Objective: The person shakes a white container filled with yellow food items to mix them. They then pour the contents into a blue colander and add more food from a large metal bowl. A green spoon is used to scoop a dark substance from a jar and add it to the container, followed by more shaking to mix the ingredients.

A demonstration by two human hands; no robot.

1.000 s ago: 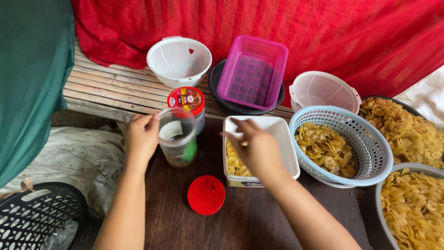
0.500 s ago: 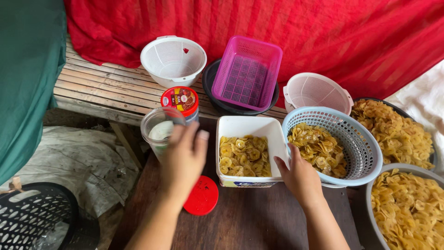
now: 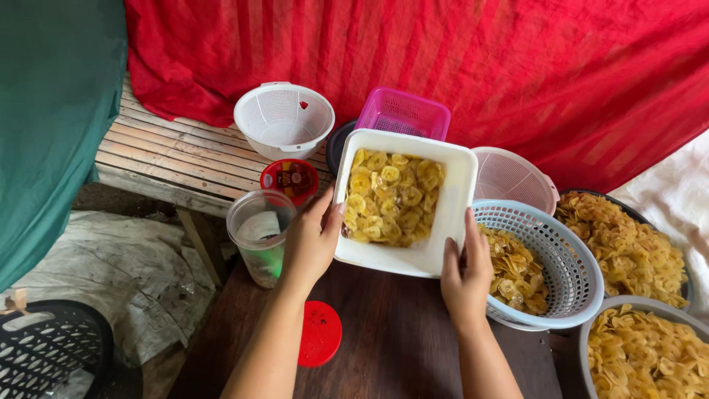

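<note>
Both hands grip the white tub (image 3: 432,244) of chips (image 3: 391,196), lifted and tilted over the table (image 3: 391,347). Left hand (image 3: 310,244) clasps its 9 o'clock wall, right hand (image 3: 465,273) its 4 o'clock corner. Long axis runs 6 to 12; blue basket (image 3: 569,266) at 3 o'clock.

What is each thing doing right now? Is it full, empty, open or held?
White tub: lifted, tilted, partly full of chips.
Left hand: gripping the tub's left side.
Right hand: gripping the tub's right side.
Clear jar: open, lid off.
Red lid: lying on the table.
Blue basket: holds chips.
White colander: empty.
Pink basket: contents hidden.
</note>
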